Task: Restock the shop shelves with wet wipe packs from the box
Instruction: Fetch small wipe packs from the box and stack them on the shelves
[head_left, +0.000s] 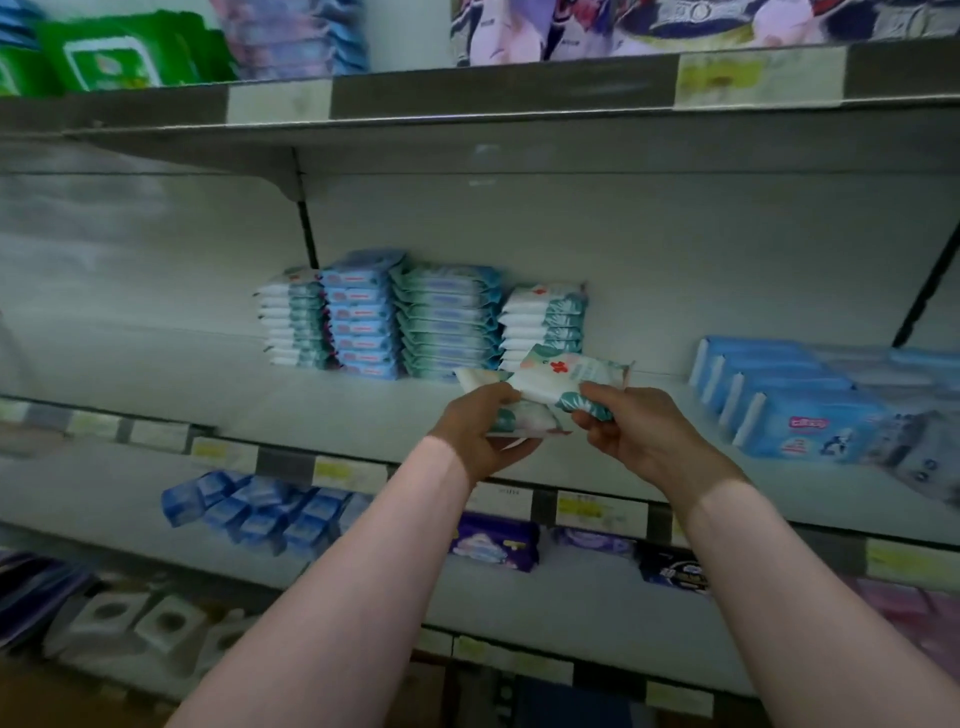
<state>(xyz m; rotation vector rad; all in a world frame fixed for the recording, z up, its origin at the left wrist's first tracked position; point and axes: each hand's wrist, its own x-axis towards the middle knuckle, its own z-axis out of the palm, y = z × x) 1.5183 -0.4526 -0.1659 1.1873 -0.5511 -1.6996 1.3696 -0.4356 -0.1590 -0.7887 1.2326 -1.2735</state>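
My left hand (480, 434) grips a small bundle of white-and-teal wet wipe packs (524, 420) from below. My right hand (636, 434) pinches the top pack (569, 376), white with a red cross, tilted up off that bundle. Both hands are over the front of the middle shelf (363, 410). Just behind them stands a short stack of the same packs (545, 322), the rightmost of several stacks (384, 317) at the back of the shelf. The box is not in view.
Blue packs (789, 395) lie in a row on the same shelf at the right. The shelf above (467, 98) carries green packs (114, 57). Lower shelves hold blue pouches (254, 509), purple packs (493, 543) and white boxes (130, 618).
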